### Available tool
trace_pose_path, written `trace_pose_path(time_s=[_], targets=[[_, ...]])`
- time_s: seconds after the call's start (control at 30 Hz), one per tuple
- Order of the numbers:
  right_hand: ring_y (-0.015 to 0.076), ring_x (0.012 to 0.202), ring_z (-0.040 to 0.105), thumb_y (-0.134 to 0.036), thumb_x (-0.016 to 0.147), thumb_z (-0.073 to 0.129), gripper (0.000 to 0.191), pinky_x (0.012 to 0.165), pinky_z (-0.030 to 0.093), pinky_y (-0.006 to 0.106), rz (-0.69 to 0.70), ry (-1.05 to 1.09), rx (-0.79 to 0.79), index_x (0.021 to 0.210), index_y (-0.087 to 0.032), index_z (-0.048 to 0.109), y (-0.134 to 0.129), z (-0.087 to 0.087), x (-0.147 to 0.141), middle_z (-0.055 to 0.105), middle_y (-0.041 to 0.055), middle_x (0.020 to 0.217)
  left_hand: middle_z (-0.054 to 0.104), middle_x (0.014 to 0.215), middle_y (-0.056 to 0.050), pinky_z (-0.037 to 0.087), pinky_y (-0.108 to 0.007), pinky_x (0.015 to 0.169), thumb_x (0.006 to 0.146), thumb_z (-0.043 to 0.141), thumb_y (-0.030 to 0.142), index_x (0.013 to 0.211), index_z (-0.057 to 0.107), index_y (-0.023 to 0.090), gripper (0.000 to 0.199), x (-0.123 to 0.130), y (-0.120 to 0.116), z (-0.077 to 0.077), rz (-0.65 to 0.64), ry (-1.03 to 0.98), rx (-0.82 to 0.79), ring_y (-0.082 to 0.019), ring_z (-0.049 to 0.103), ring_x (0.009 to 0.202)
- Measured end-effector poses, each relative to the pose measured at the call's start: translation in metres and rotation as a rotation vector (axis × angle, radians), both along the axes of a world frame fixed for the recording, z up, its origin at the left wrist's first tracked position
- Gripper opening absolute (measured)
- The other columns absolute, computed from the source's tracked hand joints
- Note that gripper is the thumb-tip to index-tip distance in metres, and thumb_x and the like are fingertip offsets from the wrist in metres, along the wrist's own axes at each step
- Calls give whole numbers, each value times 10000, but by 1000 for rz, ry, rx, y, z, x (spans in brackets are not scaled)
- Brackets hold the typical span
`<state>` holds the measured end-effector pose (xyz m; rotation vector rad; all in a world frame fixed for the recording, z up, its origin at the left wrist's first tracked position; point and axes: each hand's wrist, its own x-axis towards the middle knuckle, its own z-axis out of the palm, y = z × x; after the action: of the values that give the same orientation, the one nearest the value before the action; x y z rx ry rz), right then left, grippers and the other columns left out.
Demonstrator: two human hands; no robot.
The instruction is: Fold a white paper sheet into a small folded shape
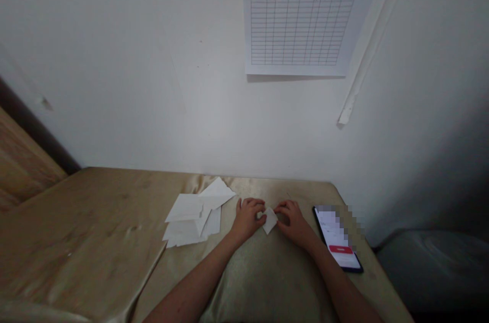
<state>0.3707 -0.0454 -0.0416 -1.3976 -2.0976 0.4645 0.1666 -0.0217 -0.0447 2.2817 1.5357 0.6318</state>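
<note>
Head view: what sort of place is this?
Likely a plain indoor room, perhaps a home or small office: a shiny covered surface against a white wall, which bears a printed grid sheet.

The left hand (pixel 250 217) and the right hand (pixel 293 222) are partly hiding the edges of the small white paper (pixel 269 221), so its exact grip is staying unclear. Both forearms (pixel 198 277) are running out of the bottom edge. Overlapping upper pieces are concealing parts of the lower ones in the pile of white sheets (pixel 189 211). Blocky pixels are masking part of the phone (pixel 326 230) (its screen text is showing too small to read). The wall chart's (pixel 298 30) headings are blurring likewise.
</note>
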Motion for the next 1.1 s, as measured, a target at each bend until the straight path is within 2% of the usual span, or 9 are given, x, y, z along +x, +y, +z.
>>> trace_pose_path(time_s=[0.47,0.8,1.1], targets=[[235,1188,495,-224,870,630,202,1075,390,383,10,24,9,1053,-232,713,2,-4,0,613,75,1155,659,1305,25,123,-607,1166,842,686,307,958,710,304,119,-4,1,-6,-39,-9,33,-251,483,1263],[240,1128,520,-273,877,672,149,1019,417,381,8,-34,39,1010,-217,709,2,-3,-3,628,79,1108,614,1369,-2,121,-624,1167,773,757,378,1050,688,307,294,-13,4,-6,-127,26,12,-289,444,1313],[259,1111,532,-280,853,710,132,995,426,406,-37,-47,56,969,-218,707,6,-11,-7,639,88,1092,580,1408,-19,71,-662,1174,755,760,406,1087,665,307,359,-16,4,-6,-164,37,4,-312,429,1336]])
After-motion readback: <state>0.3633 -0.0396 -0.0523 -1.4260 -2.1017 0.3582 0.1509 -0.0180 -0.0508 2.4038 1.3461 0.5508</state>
